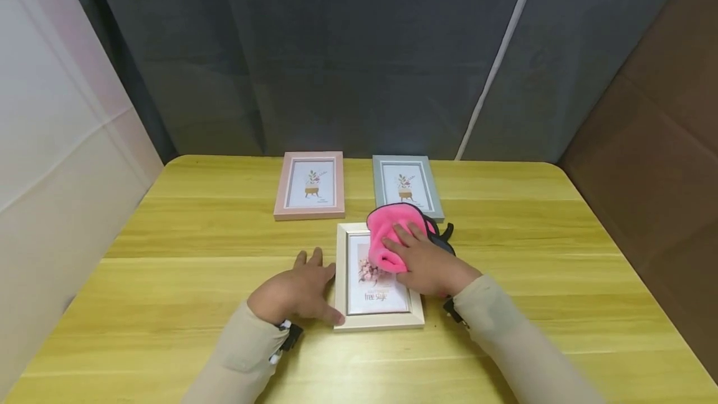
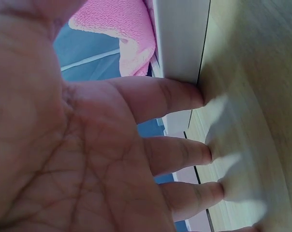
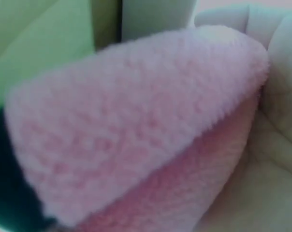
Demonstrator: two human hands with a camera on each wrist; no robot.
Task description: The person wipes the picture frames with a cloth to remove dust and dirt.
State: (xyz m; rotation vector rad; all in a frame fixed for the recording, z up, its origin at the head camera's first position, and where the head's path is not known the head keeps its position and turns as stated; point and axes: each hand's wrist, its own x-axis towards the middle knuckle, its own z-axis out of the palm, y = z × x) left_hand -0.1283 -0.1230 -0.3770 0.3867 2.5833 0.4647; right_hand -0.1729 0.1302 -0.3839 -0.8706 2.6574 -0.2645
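A cream picture frame point(image 1: 379, 322) lies face up near the middle of the table, its print showing pink flowers and lettering. My right hand point(image 1: 429, 264) holds a folded, fluffy pink cloth point(image 1: 395, 220) with dark edging over the frame's upper right part, covering some of the picture. In the right wrist view the bunched cloth point(image 3: 126, 111) lies against the palm. Along the frame's left side rests my left hand point(image 1: 300, 292), thumb at the lower left corner and index finger at the side edge. The left wrist view shows its fingers point(image 2: 160, 99) extended, fingertips on the table.
Behind the cream frame lie a pink picture frame point(image 1: 310, 212) at left and a grey-blue picture frame point(image 1: 379, 179) at right, the latter partly covered by the cloth. A dark curtain point(image 1: 336, 55) stands along the far edge of the wooden table point(image 1: 185, 242).
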